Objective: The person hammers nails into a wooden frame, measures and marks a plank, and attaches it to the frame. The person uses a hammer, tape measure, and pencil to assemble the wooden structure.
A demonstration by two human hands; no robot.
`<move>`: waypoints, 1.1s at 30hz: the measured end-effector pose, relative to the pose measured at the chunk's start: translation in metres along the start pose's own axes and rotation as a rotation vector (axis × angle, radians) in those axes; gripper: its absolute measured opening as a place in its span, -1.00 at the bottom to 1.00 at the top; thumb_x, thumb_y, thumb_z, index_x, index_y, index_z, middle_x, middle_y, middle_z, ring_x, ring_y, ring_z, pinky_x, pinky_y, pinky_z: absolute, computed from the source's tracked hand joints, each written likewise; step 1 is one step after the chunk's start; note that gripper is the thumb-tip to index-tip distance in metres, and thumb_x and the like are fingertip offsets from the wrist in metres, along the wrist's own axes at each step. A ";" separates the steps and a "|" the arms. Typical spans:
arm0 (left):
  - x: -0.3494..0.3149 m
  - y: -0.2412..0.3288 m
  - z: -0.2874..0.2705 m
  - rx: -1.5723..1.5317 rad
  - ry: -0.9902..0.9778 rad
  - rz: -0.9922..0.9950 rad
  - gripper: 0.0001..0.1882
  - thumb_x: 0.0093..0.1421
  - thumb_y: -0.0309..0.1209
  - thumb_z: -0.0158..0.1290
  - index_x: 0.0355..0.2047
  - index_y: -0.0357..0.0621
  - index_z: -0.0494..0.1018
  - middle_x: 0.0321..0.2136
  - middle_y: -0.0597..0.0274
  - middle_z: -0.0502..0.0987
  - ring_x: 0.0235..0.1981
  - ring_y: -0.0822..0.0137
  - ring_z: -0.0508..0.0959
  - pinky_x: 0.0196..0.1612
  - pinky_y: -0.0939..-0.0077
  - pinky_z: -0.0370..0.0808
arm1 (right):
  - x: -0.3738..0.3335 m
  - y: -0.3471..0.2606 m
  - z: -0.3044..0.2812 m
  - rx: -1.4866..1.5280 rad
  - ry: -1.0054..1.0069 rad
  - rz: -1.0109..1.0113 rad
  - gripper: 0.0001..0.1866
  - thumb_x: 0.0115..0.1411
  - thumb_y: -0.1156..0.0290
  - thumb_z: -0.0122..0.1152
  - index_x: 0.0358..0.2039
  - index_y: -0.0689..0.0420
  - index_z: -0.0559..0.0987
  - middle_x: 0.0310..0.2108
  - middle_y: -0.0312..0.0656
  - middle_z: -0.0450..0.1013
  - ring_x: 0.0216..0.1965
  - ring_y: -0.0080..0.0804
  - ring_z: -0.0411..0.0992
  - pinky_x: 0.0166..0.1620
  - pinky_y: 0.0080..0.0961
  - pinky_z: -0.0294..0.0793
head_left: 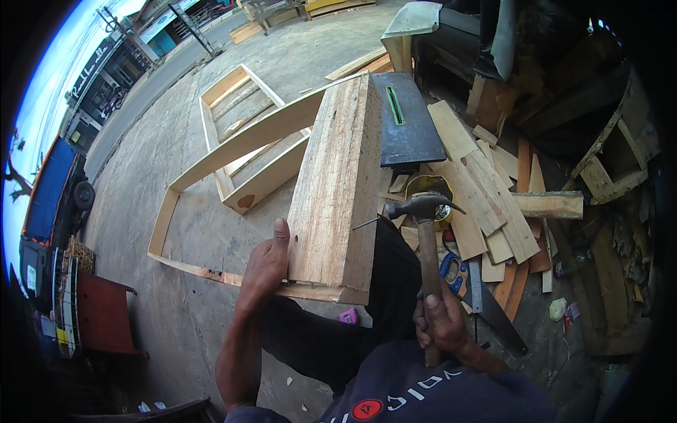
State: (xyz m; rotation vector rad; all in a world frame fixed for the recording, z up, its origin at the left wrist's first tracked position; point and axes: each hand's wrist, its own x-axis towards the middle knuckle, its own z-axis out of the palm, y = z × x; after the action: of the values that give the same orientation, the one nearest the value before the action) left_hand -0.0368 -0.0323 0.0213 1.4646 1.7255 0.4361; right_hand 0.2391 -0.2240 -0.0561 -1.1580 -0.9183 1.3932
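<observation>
Your left hand (264, 264) presses flat against the left face of the thick wooden plank (338, 187), fingers spread open with the thumb pointing up along its edge. The plank stands on its side at the centre, resting on the near end of a thin wooden frame (233, 141) that stretches away to the far left over the concrete floor (141, 176). Your right hand (438, 321) is wrapped tight around the handle of a claw hammer (423, 211), whose head sits just right of 1 nail (365, 224) sticking out of the plank's right edge. Scrap boards (486, 190) lie to the right, with a handsaw (486, 303) near them.
</observation>
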 end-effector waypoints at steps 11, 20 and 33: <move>0.005 -0.005 0.000 0.120 0.052 0.052 0.15 0.38 0.47 -0.49 -0.36 -0.62 0.51 -0.38 -0.48 0.54 -0.27 -0.26 0.52 -0.04 -0.08 0.40 | 0.000 -0.021 0.005 0.361 0.347 -0.022 -0.58 0.54 -0.03 -0.24 0.06 0.08 0.27 -0.60 -0.24 0.23 -0.82 -0.50 0.20 -0.73 -0.39 0.39; 0.009 -0.005 0.005 0.115 0.093 0.062 0.18 0.37 0.49 -0.55 -0.41 -0.64 0.50 -0.39 -0.52 0.53 -0.28 -0.29 0.50 -0.03 -0.16 0.35 | 0.003 0.001 -0.005 0.295 0.258 -0.137 -0.60 0.55 -0.01 -0.23 -0.01 0.11 0.26 -0.60 -0.24 0.24 -0.78 -0.51 0.28 -0.68 -0.46 0.40; 0.025 -0.016 0.015 0.034 0.093 0.005 0.24 0.34 0.50 -0.68 -0.11 -0.62 0.54 -0.12 -0.65 0.54 0.05 -0.42 0.50 0.24 -0.06 0.27 | 0.016 0.003 -0.025 0.718 0.468 -0.292 -0.56 0.54 -0.03 -0.22 -0.04 0.15 0.33 -0.63 -0.31 0.23 -0.77 -0.55 0.23 -0.67 -0.49 0.38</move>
State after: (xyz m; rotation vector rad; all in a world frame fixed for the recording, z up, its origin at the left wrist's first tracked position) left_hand -0.0355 -0.0169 -0.0083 1.4939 1.8109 0.4865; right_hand 0.2633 -0.2105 -0.0677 -0.7064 -0.1976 1.0117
